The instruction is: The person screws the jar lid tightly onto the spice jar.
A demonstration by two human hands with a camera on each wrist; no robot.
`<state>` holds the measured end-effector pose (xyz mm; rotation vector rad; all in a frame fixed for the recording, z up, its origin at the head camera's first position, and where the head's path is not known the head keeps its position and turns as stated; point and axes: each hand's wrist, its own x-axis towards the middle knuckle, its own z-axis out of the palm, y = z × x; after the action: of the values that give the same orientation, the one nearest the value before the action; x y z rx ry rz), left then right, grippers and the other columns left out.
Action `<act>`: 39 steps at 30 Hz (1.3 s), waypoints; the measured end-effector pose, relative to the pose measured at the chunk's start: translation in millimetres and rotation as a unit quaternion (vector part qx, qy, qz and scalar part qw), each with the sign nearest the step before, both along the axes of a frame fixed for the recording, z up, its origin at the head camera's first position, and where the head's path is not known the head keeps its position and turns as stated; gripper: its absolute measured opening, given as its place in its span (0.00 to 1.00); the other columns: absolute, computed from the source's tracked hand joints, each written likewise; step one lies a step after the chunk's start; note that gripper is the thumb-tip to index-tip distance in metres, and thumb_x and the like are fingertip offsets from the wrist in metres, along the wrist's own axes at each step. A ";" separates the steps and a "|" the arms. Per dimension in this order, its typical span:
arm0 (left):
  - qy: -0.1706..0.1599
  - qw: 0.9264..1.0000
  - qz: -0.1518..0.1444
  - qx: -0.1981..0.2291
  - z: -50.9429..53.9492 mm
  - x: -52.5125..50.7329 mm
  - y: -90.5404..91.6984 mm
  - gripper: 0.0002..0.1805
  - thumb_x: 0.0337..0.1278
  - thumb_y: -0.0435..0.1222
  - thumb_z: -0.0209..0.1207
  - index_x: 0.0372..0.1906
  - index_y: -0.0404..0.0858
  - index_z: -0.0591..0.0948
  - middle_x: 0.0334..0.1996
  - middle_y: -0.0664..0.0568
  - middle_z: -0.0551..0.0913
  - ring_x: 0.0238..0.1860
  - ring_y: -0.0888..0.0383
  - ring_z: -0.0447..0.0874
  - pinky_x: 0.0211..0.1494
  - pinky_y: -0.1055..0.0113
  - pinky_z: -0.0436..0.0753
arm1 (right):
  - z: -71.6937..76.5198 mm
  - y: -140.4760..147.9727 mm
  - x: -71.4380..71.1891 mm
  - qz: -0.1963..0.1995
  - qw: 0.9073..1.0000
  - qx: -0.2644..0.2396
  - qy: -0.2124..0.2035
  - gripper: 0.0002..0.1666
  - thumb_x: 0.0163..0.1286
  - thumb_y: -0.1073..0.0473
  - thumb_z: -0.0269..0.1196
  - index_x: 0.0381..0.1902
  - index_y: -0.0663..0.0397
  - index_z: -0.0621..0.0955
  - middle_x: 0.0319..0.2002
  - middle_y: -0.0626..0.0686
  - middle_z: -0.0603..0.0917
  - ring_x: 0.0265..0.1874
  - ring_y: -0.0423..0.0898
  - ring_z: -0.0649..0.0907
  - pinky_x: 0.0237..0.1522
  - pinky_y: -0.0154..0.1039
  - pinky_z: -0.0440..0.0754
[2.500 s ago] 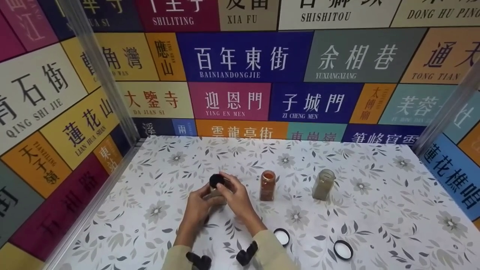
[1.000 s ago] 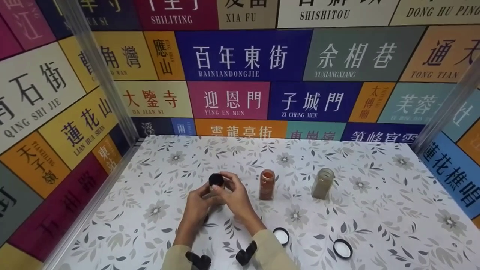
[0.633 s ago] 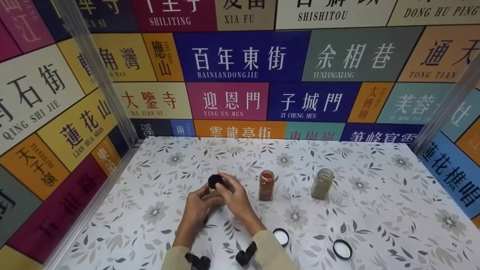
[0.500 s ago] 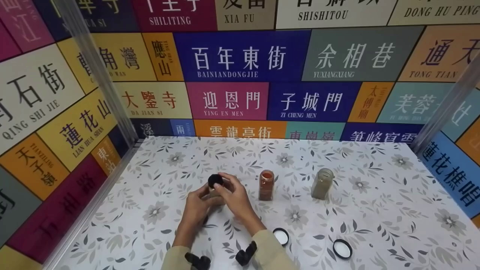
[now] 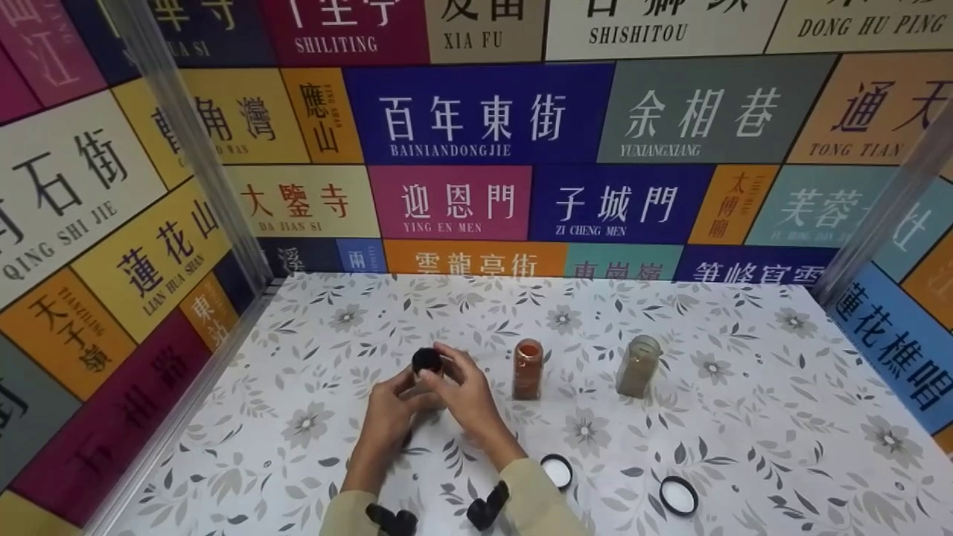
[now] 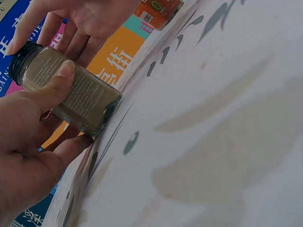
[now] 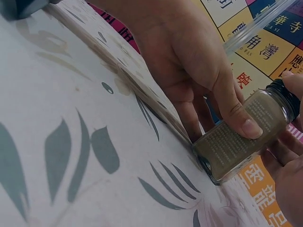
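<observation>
Left hand (image 5: 389, 406) clamped round a brown-filled jar (image 6: 66, 94), thumb laid across the printed side, other fingers curled about the body; right hand (image 5: 472, 396) at the top, thumb and fingertips pinching the black lid (image 5: 426, 360), which sits on the jar's mouth; this jar is upright between the two hands, at the left of the group on the floral table (image 5: 246, 476); base at the table surface, though the wrist views do not settle whether the whole underside rests on it.

To the right of the hands, an orange-red jar (image 5: 528, 372), upright, mouth uncovered; farther right, a pale greenish jar (image 5: 637, 371), also upright and uncovered; both well clear of the fingers.

Nearer the person, two black-rimmed caps lie with white insides up: a first cap (image 5: 556, 472) just beside the right sleeve (image 5: 540, 502); a second cap (image 5: 678, 495) farther right; behind the table, a wall (image 5: 484, 112) of coloured panels bearing Chinese characters and Latin lettering.
</observation>
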<state>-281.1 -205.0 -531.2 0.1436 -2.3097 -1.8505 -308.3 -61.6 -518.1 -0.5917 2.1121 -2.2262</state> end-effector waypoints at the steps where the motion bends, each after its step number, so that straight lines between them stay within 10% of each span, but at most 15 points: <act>1: -0.001 1.000 -0.001 0.007 0.0 0.0 0.2 0.39 0.45 0.39 0.76 0.67 0.39 0.76 0.63 0.45 0.81 0.62 0.47 0.82 0.66 0.54 0.79 | 0.0 0.1 0.0 0.001 1.000 -0.001 0.002 0.33 0.70 0.57 0.66 0.69 0.60 0.72 0.66 0.62 0.74 0.66 0.59 0.77 0.72 0.49 0.71; 39: -0.004 1.000 0.000 0.014 -0.3 2.0 0.0 0.44 0.41 0.43 0.77 0.68 0.40 0.75 0.66 0.46 0.78 0.64 0.50 0.81 0.67 0.57 0.78 | -0.7 1.3 -0.9 0.000 1.000 0.007 -0.028 0.28 0.71 0.53 0.65 0.66 0.54 0.75 0.64 0.57 0.79 0.65 0.53 0.79 0.65 0.39 0.78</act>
<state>-279.0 -205.0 -531.5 0.1555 -2.2899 -1.8867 -309.2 -60.3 -518.8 -0.5216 2.0998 -2.1988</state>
